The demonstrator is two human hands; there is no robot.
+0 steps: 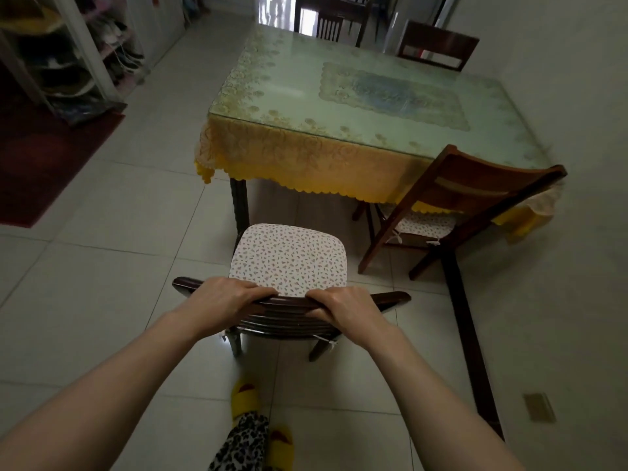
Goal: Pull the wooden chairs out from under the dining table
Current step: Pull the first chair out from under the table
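Observation:
A dark wooden chair (289, 263) with a flowered seat cushion stands on the tiles in front of me, fully clear of the dining table (306, 96). My left hand (226, 299) and my right hand (343, 305) both grip the top rail of its backrest. A second wooden chair (469, 192) is at the table's near right corner, its seat partly under the yellow tablecloth. Two more wooden chairs stand at the far end, one (331, 20) at the back and one (438, 44) at the back right.
The table has a glass top over a yellow lace cloth. A shoe rack (85, 52) and a dark red mat (44, 154) are on the left. The wall runs along the right with a dark skirting strip (472, 334). My yellow slippers (244, 399) are below.

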